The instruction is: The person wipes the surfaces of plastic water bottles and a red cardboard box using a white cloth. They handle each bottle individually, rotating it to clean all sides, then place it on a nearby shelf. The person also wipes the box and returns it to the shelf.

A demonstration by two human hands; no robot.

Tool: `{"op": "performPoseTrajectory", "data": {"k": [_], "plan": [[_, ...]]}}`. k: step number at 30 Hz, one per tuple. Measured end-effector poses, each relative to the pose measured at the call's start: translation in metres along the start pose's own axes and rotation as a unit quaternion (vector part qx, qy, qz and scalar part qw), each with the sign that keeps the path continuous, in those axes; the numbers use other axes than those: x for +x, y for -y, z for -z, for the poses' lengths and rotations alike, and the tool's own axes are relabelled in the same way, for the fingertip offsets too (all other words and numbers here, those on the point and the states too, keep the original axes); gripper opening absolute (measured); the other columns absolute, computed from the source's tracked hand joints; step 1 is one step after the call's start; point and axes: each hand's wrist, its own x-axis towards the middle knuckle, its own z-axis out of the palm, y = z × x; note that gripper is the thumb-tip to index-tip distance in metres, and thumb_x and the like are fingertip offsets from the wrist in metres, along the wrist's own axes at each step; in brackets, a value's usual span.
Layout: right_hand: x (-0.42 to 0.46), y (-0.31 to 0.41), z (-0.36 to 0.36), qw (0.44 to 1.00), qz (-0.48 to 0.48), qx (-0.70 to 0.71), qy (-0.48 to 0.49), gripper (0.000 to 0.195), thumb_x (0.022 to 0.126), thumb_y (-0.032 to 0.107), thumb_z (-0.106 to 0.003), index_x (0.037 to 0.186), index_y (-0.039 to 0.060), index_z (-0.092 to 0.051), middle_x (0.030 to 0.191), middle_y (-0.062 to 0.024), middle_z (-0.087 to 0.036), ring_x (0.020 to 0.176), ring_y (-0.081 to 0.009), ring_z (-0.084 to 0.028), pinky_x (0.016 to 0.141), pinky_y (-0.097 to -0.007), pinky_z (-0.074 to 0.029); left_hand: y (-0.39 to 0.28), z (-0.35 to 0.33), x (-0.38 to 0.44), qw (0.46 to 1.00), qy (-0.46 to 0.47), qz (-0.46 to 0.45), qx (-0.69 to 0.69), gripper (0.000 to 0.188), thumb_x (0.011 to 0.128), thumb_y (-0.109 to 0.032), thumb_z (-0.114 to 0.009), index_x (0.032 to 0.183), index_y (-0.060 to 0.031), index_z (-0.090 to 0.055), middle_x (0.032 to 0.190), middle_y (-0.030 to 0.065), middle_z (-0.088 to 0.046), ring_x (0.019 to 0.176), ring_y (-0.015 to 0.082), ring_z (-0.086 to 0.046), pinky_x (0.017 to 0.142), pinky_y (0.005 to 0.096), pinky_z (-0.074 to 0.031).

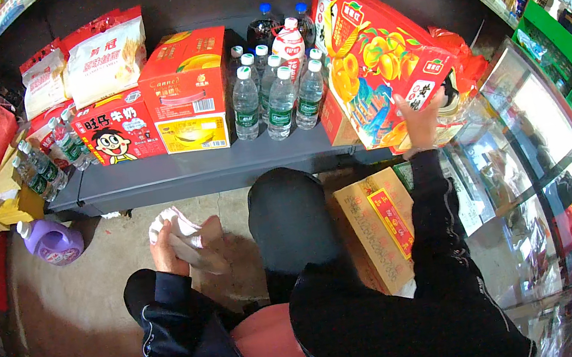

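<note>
My left hand [166,250] grips a crumpled white cloth [175,225] above the concrete floor, left of my knee. My right hand [420,122], slightly blurred with its fingers apart, is at the lower right of a big red carton [380,60] printed with yellow fruit. Tilted on the low grey shelf, this carton has another box behind its lower left. I cannot tell whether my fingers press on it. Several clear water bottles [280,103] with green labels stand just left of it, around a red-and-white bottle [289,44]. Two dark bottles with blue caps [266,17] are behind.
Left along the grey shelf [194,174] are a red canned-fruit carton [186,76], a red milk carton [119,130] and white noodle bags [106,55]. A purple detergent jug [52,240] stands on the floor. By my right knee lies a cardboard box [380,231], beside a glass display case [535,176].
</note>
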Motion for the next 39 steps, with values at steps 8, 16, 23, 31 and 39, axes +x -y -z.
{"op": "performPoseTrajectory", "data": {"k": [8,16,23,31,39], "plan": [[0.003,-0.033,-0.007,0.97,0.051,-0.235,-0.04,0.119,0.062,0.028,-0.087,0.145,-0.0087,-0.012,0.139,-0.0275,-0.033,0.131,-0.039,-0.032,0.111,-0.0465,-0.026,0.0,-0.008,-0.007,0.999,-0.004,0.002,0.037,0.032,0.093,-0.017,-0.054,0.121,-0.0027,-0.051,0.111,0.0124,-0.061,0.099,0.0313,-0.063,0.087,0.0458,-0.052],[0.01,-0.045,-0.007,0.986,0.065,-0.134,-0.078,0.113,0.06,0.023,-0.089,0.145,-0.0065,-0.02,0.138,-0.0236,-0.038,0.126,-0.0334,-0.04,0.108,-0.0423,-0.031,0.011,0.008,0.022,0.999,0.016,-0.011,0.035,0.034,0.092,-0.015,-0.054,0.122,-0.0009,-0.047,0.114,0.0153,-0.059,0.099,0.0379,-0.062,0.082,0.0515,-0.053],[0.006,-0.022,-0.012,0.994,0.052,-0.026,-0.092,0.107,0.059,0.005,-0.086,0.145,-0.0039,-0.023,0.137,-0.0177,-0.042,0.12,-0.0259,-0.047,0.102,-0.0386,-0.041,-0.01,-0.045,0.032,0.997,-0.006,0.002,0.074,0.028,0.091,-0.015,-0.057,0.117,-0.0039,-0.055,0.107,0.0092,-0.062,0.094,0.0257,-0.063,0.083,0.0421,-0.053],[-0.004,0.008,-0.011,0.997,0.017,-0.027,-0.076,0.108,0.06,-0.005,-0.082,0.148,0.0038,-0.02,0.142,-0.0157,-0.036,0.125,-0.0259,-0.043,0.104,-0.0406,-0.04,-0.012,-0.084,0.051,0.997,0.021,0.029,0.074,0.033,0.091,-0.013,-0.056,0.122,-0.0013,-0.054,0.118,0.0116,-0.062,0.105,0.0241,-0.06,0.09,0.0405,-0.05],[-0.014,0.047,-0.014,0.996,-0.028,-0.031,-0.076,0.111,0.06,-0.005,-0.083,0.149,0.0034,-0.017,0.148,-0.0154,-0.029,0.132,-0.0257,-0.035,0.109,-0.0408,-0.033,-0.034,-0.225,0.039,0.972,0.204,0.085,0.082,0.039,0.089,-0.013,-0.057,0.127,-0.0033,-0.05,0.119,0.0117,-0.061,0.098,0.0212,-0.064,0.078,0.0331,-0.056]]}}
